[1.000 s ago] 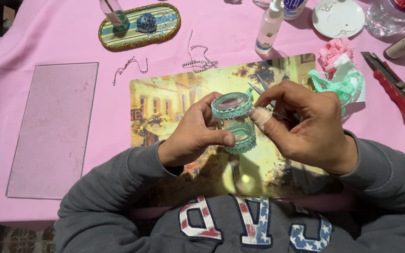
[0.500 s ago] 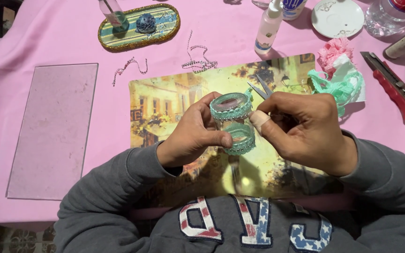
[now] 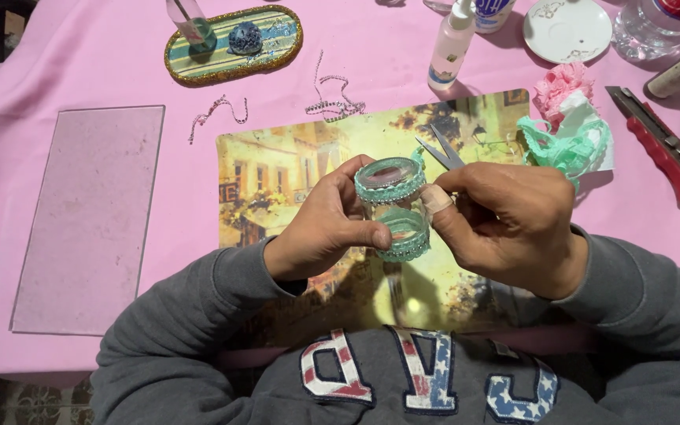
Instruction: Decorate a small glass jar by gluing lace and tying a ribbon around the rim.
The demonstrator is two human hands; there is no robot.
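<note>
Since the earlier frames, both hands have kept their hold on the small glass jar (image 3: 393, 208), with only slight shifts of the fingers and the scissors (image 3: 440, 149) now showing a little more past the right hand.

From the head camera, the jar sits above the middle of the picture placemat (image 3: 277, 189) on the pink-covered counter (image 3: 104, 63), wrapped in bands of teal lace trim. The left hand (image 3: 326, 232) has its grip closed around the jar from 9 o'clock, thumb pressed on the lower band. The right hand (image 3: 513, 224) has its grip closed on the jar from 3 o'clock, a bandaged thumb against the glass, the scissors' blades poking out at 12 o'clock. At 2 o'clock lies loose teal and pink lace (image 3: 572, 130), then a red utility knife (image 3: 667, 145). A glue bottle (image 3: 450, 47) stands at 12 o'clock, an oval tray (image 3: 277, 43) at 11 o'clock, a flat pink sheet (image 3: 92, 220) at 9 o'clock.
</note>
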